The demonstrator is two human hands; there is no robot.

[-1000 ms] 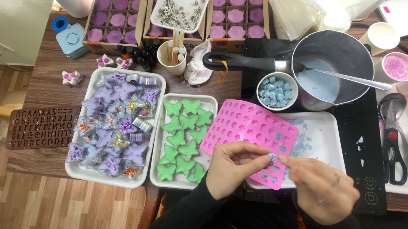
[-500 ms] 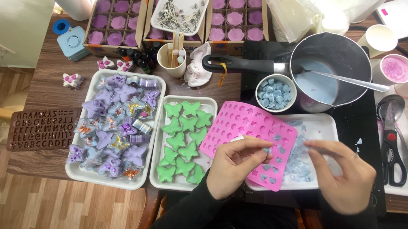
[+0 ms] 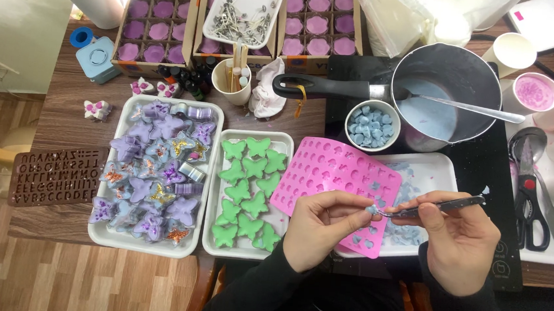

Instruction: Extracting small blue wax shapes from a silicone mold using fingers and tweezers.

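My left hand [image 3: 321, 227] grips the near edge of a pink silicone mould [image 3: 334, 176] with many small cavities, tilted over a white tray [image 3: 441, 170] that holds pale blue wax bits. My right hand [image 3: 459, 243] holds a thin metal tool [image 3: 439, 206] like a pen. Its tip meets a small pale blue piece at my left fingertips, just above the mould.
Left of the mould stand a tray of green butterfly shapes [image 3: 248, 189] and a tray of purple shapes [image 3: 155, 173]. Behind are a pot of pale blue liquid [image 3: 437, 89] with a spoon, a bowl of blue pieces [image 3: 371, 124], boxes of purple casts, cups and scissors [image 3: 530, 199] on the right.
My right hand moved away to the right over the tray half a second ago, then came back with the metal tool to the left fingertips. The left hand stayed on the mould.
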